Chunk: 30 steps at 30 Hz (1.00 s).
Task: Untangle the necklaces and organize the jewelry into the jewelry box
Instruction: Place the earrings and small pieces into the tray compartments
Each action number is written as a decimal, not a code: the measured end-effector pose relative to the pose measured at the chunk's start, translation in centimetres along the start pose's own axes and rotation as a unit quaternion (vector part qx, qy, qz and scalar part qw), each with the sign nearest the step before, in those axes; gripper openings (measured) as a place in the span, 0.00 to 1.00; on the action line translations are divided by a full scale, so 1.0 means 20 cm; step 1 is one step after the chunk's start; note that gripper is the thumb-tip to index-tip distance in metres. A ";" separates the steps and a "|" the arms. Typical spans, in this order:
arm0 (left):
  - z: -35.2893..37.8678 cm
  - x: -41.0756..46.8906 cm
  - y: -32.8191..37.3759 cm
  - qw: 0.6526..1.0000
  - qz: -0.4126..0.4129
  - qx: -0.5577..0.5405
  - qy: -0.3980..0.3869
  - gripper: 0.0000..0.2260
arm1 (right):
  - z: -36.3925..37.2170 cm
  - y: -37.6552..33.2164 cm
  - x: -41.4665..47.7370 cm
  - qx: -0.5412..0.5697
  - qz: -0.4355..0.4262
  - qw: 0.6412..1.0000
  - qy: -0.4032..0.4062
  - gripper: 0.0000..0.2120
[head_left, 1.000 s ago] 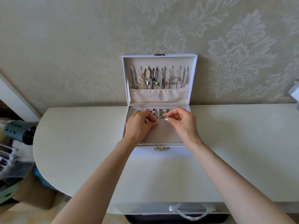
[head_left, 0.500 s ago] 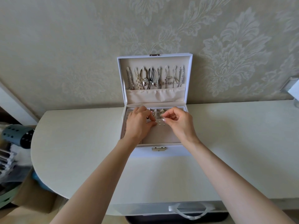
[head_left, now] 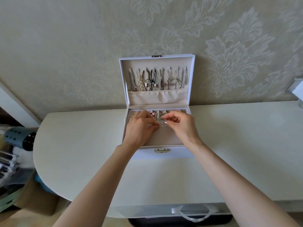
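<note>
A white jewelry box point(head_left: 164, 155) stands open on the table against the wall. Several necklaces point(head_left: 157, 79) hang from hooks inside its upright lid, their ends tucked into a beige pocket. Small earrings point(head_left: 163, 125) lie on the beige pad in the tray, and small compartments behind them hold more jewelry. My left hand point(head_left: 141, 128) hovers over the left of the tray, its thumb and forefinger pinched together at the earrings. My right hand point(head_left: 180, 125) is over the right of the tray, fingers curled, pinching something tiny that I cannot make out.
The pale table point(head_left: 78, 145) has a rounded left end. A dark blue perforated object point(head_left: 19, 138) and stacked clutter sit off the left edge. A dark bag with a white handle point(head_left: 193, 213) lies below the front edge. A white object point(head_left: 298, 90) is at far right.
The view has shifted slightly. Both hands stay over the tray, fingers working at the small earrings; the right hand's fingertips have moved a little toward the pad.
</note>
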<state>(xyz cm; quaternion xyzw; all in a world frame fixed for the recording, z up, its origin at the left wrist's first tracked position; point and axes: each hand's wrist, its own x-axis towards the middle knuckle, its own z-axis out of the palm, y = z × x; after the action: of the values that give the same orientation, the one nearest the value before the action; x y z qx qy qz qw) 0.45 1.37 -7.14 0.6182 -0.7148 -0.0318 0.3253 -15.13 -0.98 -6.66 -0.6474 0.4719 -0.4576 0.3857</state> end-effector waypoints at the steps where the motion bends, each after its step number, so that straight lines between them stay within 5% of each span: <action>1: 0.00 0.00 0.00 1.000 -0.004 -0.009 0.010 0.05 | 0.00 0.00 0.00 -0.001 -0.002 1.000 -0.004 0.13; 12: -0.02 0.01 0.01 0.995 -0.022 -0.092 0.042 0.05 | 0.00 -0.03 -0.01 0.011 0.014 1.000 -0.016 0.14; 16: -0.03 0.01 0.03 0.990 0.006 -0.141 -0.004 0.06 | -0.01 -0.05 -0.03 -0.003 0.007 0.999 -0.034 0.13; 30: -0.04 -0.02 0.03 0.992 0.019 -0.121 0.006 0.03 | -0.01 -0.06 -0.03 0.007 -0.005 0.997 -0.074 0.12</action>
<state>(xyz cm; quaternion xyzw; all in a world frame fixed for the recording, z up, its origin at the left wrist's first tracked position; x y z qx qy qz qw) 0.23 2.19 -6.46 0.5607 -0.7153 -0.1080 0.4029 -15.06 -0.10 -5.68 -0.6788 0.4359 -0.4137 0.4220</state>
